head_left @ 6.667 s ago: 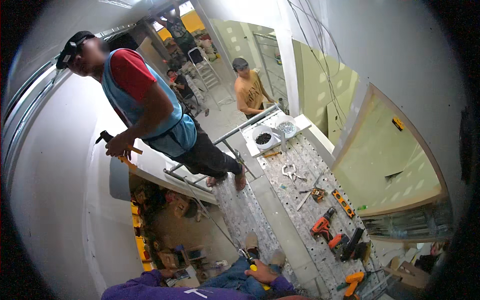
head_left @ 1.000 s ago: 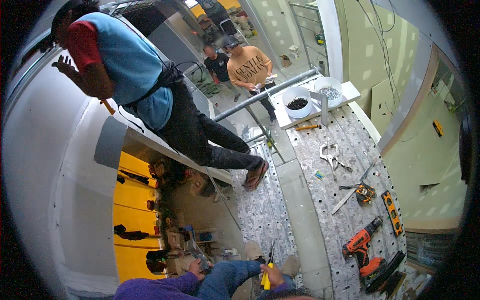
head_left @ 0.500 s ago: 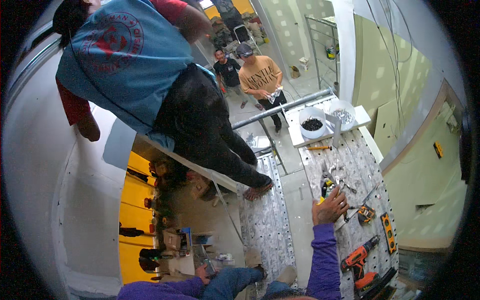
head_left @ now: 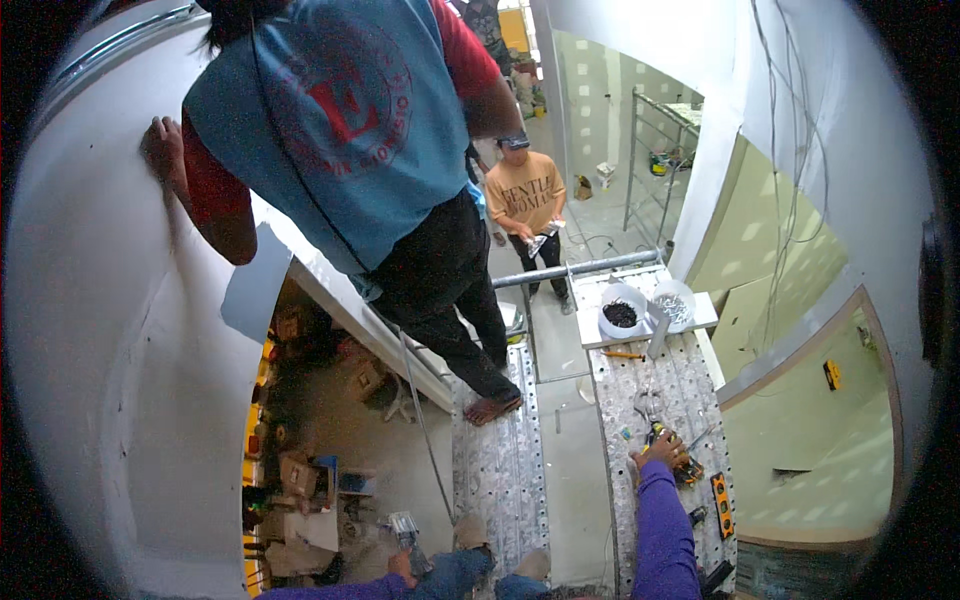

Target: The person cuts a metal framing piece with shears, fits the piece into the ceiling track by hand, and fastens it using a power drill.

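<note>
In the head view, the right hand (head_left: 660, 450) is over a yellow-and-black tool (head_left: 655, 433), which lies upon the metal plank (head_left: 690, 380). The left hand (head_left: 402, 566) is near a greyish object (head_left: 418, 560). Whether either hand's fingers grasp, I cannot tell.

Perforated metal plank (head_left: 690, 375): white board (head_left: 706, 311) across far end, 2 white tubs (head_left: 622, 294) on it; nearer, orange stick-like tool (head_left: 624, 355), metal clamp (head_left: 648, 403), orange level (head_left: 722, 505).

Your right arm (head_left: 664, 525) is stretched forward, the right hand (head_left: 659, 451) knuckles-up — your left hand (head_left: 402, 567) is low beside your thigh (head_left: 453, 577).
</note>
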Demonstrator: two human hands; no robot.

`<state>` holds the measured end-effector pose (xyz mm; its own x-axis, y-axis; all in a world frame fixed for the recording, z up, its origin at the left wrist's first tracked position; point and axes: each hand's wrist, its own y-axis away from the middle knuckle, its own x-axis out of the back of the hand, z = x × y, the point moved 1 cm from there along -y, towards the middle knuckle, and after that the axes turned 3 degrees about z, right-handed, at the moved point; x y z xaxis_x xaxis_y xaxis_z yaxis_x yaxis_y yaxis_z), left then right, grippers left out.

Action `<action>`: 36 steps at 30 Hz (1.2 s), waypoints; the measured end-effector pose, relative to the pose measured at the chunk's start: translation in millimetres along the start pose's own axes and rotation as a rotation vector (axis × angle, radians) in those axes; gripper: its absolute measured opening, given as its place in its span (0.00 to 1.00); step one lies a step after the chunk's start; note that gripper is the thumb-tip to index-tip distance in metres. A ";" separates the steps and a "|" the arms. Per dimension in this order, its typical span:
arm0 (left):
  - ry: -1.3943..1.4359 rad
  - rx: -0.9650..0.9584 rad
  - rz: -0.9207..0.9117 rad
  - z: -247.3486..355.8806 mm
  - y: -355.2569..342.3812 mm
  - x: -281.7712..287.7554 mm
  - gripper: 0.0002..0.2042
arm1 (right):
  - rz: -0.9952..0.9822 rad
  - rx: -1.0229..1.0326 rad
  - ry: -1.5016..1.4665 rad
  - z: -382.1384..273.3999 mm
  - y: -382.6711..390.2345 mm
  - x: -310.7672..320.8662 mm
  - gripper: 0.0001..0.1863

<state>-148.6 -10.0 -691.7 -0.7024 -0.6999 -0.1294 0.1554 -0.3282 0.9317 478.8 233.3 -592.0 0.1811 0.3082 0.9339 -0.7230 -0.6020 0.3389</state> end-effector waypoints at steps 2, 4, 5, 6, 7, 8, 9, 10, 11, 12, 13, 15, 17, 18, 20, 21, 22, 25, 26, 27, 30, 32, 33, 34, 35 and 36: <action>-0.421 -0.210 0.064 4.4 -14.0 8.9 0.21 | -0.035 -0.021 0.015 10.8 7.4 -9.3 0.57; -0.897 -0.407 0.214 17.4 10.0 -0.8 0.20 | 0.136 0.088 0.074 26.9 17.2 -38.2 0.52; -1.074 -0.464 0.279 28.5 24.1 -1.8 0.20 | 0.104 0.122 0.038 29.1 27.6 -51.4 0.49; -1.215 -0.502 0.319 39.6 36.0 -4.9 0.20 | 0.070 0.150 0.004 35.8 42.7 -67.6 0.47; -1.319 -0.535 0.339 49.3 46.8 -8.7 0.20 | 0.002 0.175 0.025 47.9 61.8 -90.8 0.45; -1.378 -0.568 0.389 59.2 59.6 2.2 0.20 | -0.061 0.239 0.048 38.3 80.8 -101.5 0.43; -1.441 -0.588 0.464 65.3 72.5 20.5 0.19 | -0.216 0.266 -0.010 22.5 114.1 -98.9 0.39; -1.496 -0.606 0.511 69.3 81.4 31.6 0.19 | -0.480 0.302 -0.088 20.4 142.0 -94.0 0.35; -1.540 -0.622 0.538 71.0 87.7 29.9 0.19 | -0.447 0.450 -0.032 27.2 169.4 -104.6 0.34; -1.581 -0.601 0.512 74.6 98.4 36.0 0.20 | -0.498 0.300 -0.121 36.4 196.1 -116.9 0.36; -1.590 -0.564 0.474 75.4 110.1 40.4 0.21 | -0.639 0.306 -0.139 42.5 221.3 -118.8 0.36; -1.614 -0.500 0.367 76.8 133.4 31.6 0.24 | -0.828 0.366 -0.077 57.0 257.1 -127.6 0.35; -1.631 -0.428 0.320 78.7 164.7 -10.0 0.24 | -0.877 0.403 0.006 83.3 279.5 -167.3 0.35; -1.635 -0.361 0.297 78.4 175.2 -20.2 0.24 | -0.861 0.420 -0.026 95.0 287.0 -184.9 0.35; -1.671 -0.469 0.238 74.9 180.3 -18.9 0.24 | -0.853 0.454 -0.052 102.9 293.2 -184.2 0.35; -1.710 -0.576 0.180 73.2 181.0 -14.4 0.25 | -0.865 0.477 -0.050 105.2 296.5 -173.6 0.36; -1.709 -0.569 0.176 72.5 182.6 -16.7 0.25 | -0.873 0.487 -0.047 112.4 296.3 -167.3 0.36; -1.762 -0.688 0.182 74.9 160.1 8.9 0.26 | -0.761 0.411 -0.062 111.3 278.0 -145.0 0.35; -1.761 -0.688 0.148 70.0 157.6 -2.2 0.26 | -0.749 0.384 -0.055 122.7 264.8 -141.8 0.35; -1.674 -0.635 0.190 71.5 158.8 -13.5 0.26 | -0.689 0.347 -0.079 129.4 253.3 -136.4 0.34; -1.534 -0.627 0.291 76.8 146.1 12.1 0.25 | -0.576 0.341 -0.153 112.6 243.8 -98.1 0.32; -1.767 -0.566 0.095 80.6 132.7 41.2 0.26 | -0.519 0.352 -0.198 95.6 238.4 -75.0 0.32; -1.774 -0.559 0.077 76.9 133.1 39.8 0.26 | -0.494 0.343 -0.227 96.6 232.6 -74.2 0.32; -1.740 -0.596 0.142 75.2 133.8 38.2 0.26 | -0.470 0.349 -0.254 92.9 227.9 -72.8 0.32; -1.703 -0.632 0.217 74.8 133.4 39.5 0.26 | -0.477 0.355 -0.250 84.0 229.5 -68.8 0.32; -1.700 -0.626 0.222 73.5 131.3 42.3 0.26 | -0.494 0.329 -0.286 77.9 231.2 -71.0 0.33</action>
<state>-208.9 -36.1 -549.9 -0.4357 0.4418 0.7842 0.2605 -0.7721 0.5797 350.7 14.8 -571.1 0.6423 0.4255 0.6375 -0.2763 -0.6473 0.7104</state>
